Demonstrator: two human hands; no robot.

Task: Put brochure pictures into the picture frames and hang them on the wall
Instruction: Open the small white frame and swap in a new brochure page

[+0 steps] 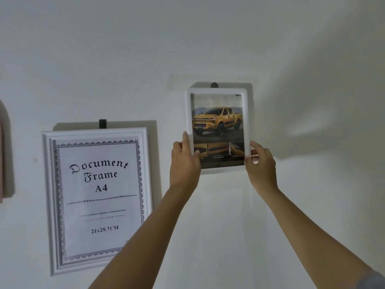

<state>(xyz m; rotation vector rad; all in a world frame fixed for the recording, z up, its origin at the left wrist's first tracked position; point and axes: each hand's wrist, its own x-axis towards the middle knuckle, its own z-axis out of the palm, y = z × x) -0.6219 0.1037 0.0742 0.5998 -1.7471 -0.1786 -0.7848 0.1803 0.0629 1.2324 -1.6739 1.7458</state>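
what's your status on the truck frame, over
Grips: left hand and right hand on small white frame, lower corners. Inside, truck picture; top edge just under black hook. Nothing blocking.

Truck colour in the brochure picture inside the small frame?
Yellow-orange, with dark trim. The brochure picture in the small frame shows only in the head view.

The paper insert in the large white document frame reads "Document Frame A4" in gothic lettering, with "21x29.7CM" lower down. A faint small line between them ends in "diploma or document frame". The captions on the truck brochure picture in the small white frame are too small for me to read.
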